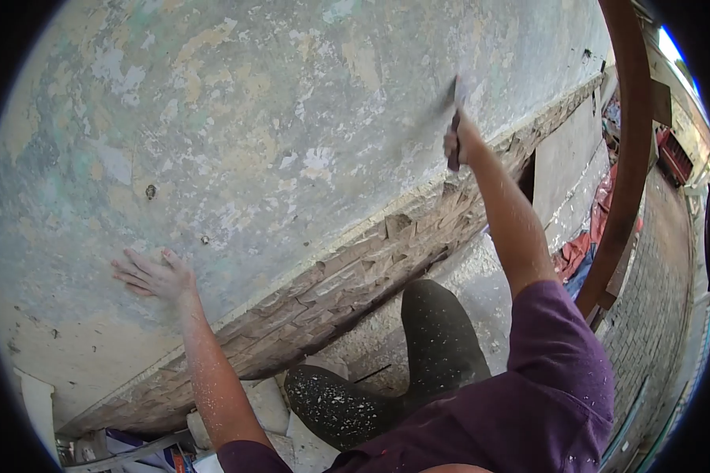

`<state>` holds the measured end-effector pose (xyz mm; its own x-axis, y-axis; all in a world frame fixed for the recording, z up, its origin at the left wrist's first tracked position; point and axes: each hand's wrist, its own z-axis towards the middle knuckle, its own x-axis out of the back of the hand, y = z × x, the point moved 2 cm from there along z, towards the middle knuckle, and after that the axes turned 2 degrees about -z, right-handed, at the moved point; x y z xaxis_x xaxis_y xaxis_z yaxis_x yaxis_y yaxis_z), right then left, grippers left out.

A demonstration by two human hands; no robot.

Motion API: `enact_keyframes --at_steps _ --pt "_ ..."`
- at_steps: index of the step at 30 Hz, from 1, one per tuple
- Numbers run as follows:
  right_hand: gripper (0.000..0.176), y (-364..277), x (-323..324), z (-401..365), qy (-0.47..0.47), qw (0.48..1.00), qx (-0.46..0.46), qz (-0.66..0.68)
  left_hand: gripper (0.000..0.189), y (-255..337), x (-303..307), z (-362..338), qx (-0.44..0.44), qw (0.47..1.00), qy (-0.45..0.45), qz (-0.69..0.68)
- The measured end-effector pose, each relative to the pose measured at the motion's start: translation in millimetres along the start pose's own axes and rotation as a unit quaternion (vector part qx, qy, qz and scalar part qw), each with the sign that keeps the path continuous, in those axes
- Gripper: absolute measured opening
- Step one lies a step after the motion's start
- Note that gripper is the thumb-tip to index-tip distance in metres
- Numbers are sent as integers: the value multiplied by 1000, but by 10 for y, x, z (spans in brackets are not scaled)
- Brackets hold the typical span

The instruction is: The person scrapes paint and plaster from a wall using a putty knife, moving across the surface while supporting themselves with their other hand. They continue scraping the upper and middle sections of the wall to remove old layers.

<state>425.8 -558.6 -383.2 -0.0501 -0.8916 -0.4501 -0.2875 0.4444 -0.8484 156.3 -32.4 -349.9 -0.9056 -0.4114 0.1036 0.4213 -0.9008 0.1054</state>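
right hand: our right hand (459, 142) is clenched round the dark handle of the scraper (456, 110), blade pointing up.
scraper: its edge meets the wall (276, 118) high on the right, on flaking paint; the blade looks blurred.
left hand: our left hand (154, 276) lies open and flat on the wall, low on the left, fingers spread, grasping nothing.
wall: mottled green and cream, with bare patches and small holes.
ledge: a crumbling brick band (355, 276) runs slantwise beneath both hands.
blade angle: we judge a shallow angle best, so the edge lifts paint without gouging plaster.
stroke: short pushes from a loose edge should serve us better than long ones.
bracing: the flat left palm looks a sound support for leaning in.
footing: our dark speckled legs (438, 339) stand just under the ledge, among rubble, so we should mind our balance.
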Motion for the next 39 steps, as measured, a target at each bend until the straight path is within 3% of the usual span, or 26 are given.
enact_keyframes --at_steps 1,2,4,6,8,10,12,14,16,18,20,22,24,26,27,29,30,32,33,34,36,37,38,39 --pt "58 335 87 -72 -1 997 -81 2 74 -14 31 -43 -3 1000 0 8" --pt "58 227 153 4 -5 997 -83 0 74 -34 46 -59 -2 1000 2 13" --pt "57 -323 399 244 -44 997 10 -62 76 -40 46 -54 -16 1000 -3 1" --pt "53 -1256 189 114 19 996 64 -52 76 40 13 -25 -12 1000 3 -3" --pt "53 -1552 23 166 1 994 95 -48 78 23 108 -69 -11 1000 -6 -14" --pt "53 -1171 -178 85 11 992 94 -86 80 -21 65 -37 -15 1000 4 -19" --pt "56 -218 -209 -102 -46 977 124 -169 80 -88 38 -38 -5 999 -24 -38" --pt "53 740 -338 -583 -23 957 69 -281 80 -146 83 -65 -6 997 -67 -48" --pt "42 1494 -505 -879 -121 977 -36 -171 79 -213 230 -27 -10 993 -101 -54" --pt "36 1965 -905 -1171 -214 971 2 -108 78 -213 469 26 -17 986 -151 -66" --pt "29 2179 -1443 -1495 -305 948 41 -80 71 -172 734 78 44 945 -262 -190" --pt "35 2226 -2039 -1926 -301 947 94 -64 64 175 1136 -227 160 864 -356 -318" --pt "36 2350 -2498 -2207 -351 914 189 -76 59 586 1588 -528 214 783 -440 -384" --pt "35 2422 -2798 -2562 -400 908 107 -69 42 628 1647 -861 238 784 -343 -461" --pt "36 2459 -2924 -2725 -421 896 98 -101 42 527 1682 -903 241 793 -332 -451" --pt "43 2589 -3149 -2984 -461 870 110 -138 23 300 1693 -1014 443 680 -314 -492" --pt "43 2622 -3275 -2959 -473 863 110 -142 23 206 1718 -1050 448 685 -302 -489" --pt "52 2599 -3678 -2769 -516 752 303 -277 14 -72 1795 -1137 504 660 -214 -514" --pt "55 2357 -3911 -2723 -412 672 529 -315 14 -294 1833 -1271 527 650 -241 -492" --pt "58 2091 -4132 -2688 -278 547 718 -329 14 -483 1859 -1442 529 653 -233 -489" --pt "59 1917 -4493 -2455 -154 412 824 -356 23 -864 1875 -1862 634 632 -198 -399" --pt "59 1912 -4549 -2413 -155 414 825 -352 23 -1050 1854 -2050 633 635 -195 -397" --pt "58 1943 -4619 -2381 -131 369 826 -406 27 -1265 1855 -2209 568 755 -221 -242" --pt "57 1989 -4678 -2357 -106 321 821 -460 32 -1446 1880 -2316 481 840 -239 -77"
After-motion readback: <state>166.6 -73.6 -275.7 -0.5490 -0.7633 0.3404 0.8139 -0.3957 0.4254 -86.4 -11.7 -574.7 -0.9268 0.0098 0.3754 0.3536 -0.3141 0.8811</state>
